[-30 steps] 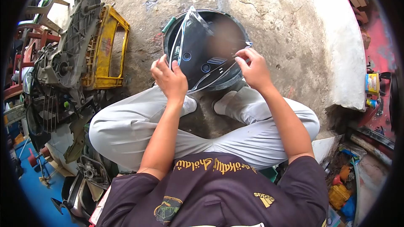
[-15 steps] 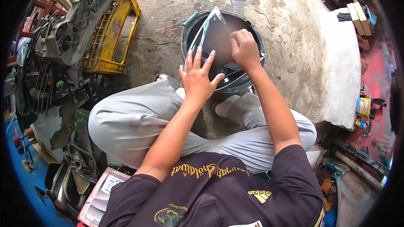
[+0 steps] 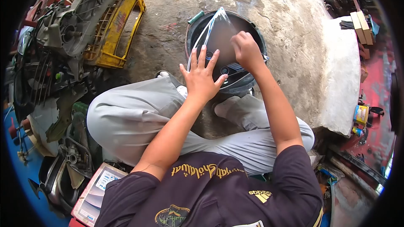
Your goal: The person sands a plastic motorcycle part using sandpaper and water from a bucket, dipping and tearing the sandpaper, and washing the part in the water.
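A round dark basin (image 3: 257,31) with a green grip at its rim stands on the floor between my legs. Over it lies a glossy dark panel (image 3: 219,12) with a pointed far end, white-and-blue edging and round markings; its middle is smeared in this view. My left hand (image 3: 202,77) rests with spread fingers over the panel's near left part. Above the panel's right side, my right hand (image 3: 248,50) is closed, with thumb and fingers drawn together. I cannot tell what, if anything, is between those fingers.
A yellow plastic crate (image 3: 126,29) and a grey engine casing (image 3: 69,29) stand at the left, with dark machine parts below them. On the right runs a white raised ledge (image 3: 338,75), with small boxes (image 3: 361,27) at its far end. A labelled box (image 3: 99,193) lies near my left side.
The whole view has shifted a little. My left hand stays spread over the panel, while my closed right hand stays above its right side with a slight change of angle.
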Tool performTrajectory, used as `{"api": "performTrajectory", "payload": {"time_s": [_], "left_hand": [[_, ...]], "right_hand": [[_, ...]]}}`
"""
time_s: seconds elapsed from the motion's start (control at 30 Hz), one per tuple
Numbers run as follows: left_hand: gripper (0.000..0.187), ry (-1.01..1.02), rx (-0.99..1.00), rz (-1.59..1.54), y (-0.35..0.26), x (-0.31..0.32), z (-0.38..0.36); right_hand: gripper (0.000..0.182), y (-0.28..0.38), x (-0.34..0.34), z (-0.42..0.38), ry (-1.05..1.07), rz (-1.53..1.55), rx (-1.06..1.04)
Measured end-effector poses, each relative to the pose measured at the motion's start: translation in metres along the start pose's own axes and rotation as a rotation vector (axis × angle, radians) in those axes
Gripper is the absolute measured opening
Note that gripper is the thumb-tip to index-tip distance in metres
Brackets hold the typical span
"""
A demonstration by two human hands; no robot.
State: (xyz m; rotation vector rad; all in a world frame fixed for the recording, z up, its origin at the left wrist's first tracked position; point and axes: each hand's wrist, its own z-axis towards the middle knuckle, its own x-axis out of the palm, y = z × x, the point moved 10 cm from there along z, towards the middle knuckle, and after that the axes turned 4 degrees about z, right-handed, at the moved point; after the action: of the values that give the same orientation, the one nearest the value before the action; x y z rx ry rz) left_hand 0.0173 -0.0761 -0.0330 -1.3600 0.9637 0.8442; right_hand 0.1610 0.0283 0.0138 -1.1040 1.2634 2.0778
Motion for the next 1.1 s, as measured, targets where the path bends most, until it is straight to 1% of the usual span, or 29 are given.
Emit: {"api": "performTrajectory", "payload": {"time_s": [0.1,0.2,0.27,0.33,0.37,0.43,0.57,0.73,0.8,0.87,0.97,1.03,1.1], "left_hand": [[0.085,0.008,-0.011,0.007,0.000,0.003,0.000],[0.087,0.014,-0.007,0.025,0.000,0.008,0.001],[0.087,0.020,-0.007,0.031,-0.002,0.007,0.000],[0.088,0.023,-0.008,0.035,-0.002,0.004,0.001],[0.087,0.045,-0.012,0.036,-0.002,0.005,0.001],[0.087,0.067,-0.020,0.035,-0.002,0.004,0.001],[0.088,0.143,-0.038,0.047,-0.002,0.011,0.004],[0.089,0.175,-0.038,0.061,-0.003,0.014,0.004],[0.089,0.170,-0.038,0.064,-0.005,0.013,0.003],[0.089,0.166,-0.039,0.058,-0.004,0.013,0.004],[0.089,0.177,-0.025,0.047,-0.007,0.014,0.004],[0.089,0.171,-0.025,0.049,-0.006,0.014,0.003],[0.090,0.181,-0.030,0.043,-0.006,0.014,0.003]], "right_hand": [[0.007,0.000,-0.001,-0.003,0.027,-0.004,0.000],[0.009,-0.029,-0.005,0.018,-0.082,0.073,0.140],[0.010,-0.040,-0.003,0.030,-0.099,0.099,0.176],[0.011,-0.046,0.001,0.038,-0.044,0.135,0.195],[0.011,-0.047,-0.002,0.035,-0.046,0.136,0.195],[0.011,-0.031,-0.007,0.023,0.055,0.148,0.114],[0.011,-0.030,-0.019,0.003,0.130,0.204,0.160],[0.012,-0.039,0.001,0.047,0.118,0.222,0.101],[0.013,-0.036,0.011,0.062,0.121,0.235,0.025],[0.014,-0.037,0.010,0.062,0.144,0.217,0.026],[0.014,-0.031,-0.003,0.040,0.202,0.178,0.018],[0.013,-0.027,-0.009,0.023,0.251,0.206,0.067],[0.014,-0.029,-0.006,0.024,0.233,0.221,0.077]]}}
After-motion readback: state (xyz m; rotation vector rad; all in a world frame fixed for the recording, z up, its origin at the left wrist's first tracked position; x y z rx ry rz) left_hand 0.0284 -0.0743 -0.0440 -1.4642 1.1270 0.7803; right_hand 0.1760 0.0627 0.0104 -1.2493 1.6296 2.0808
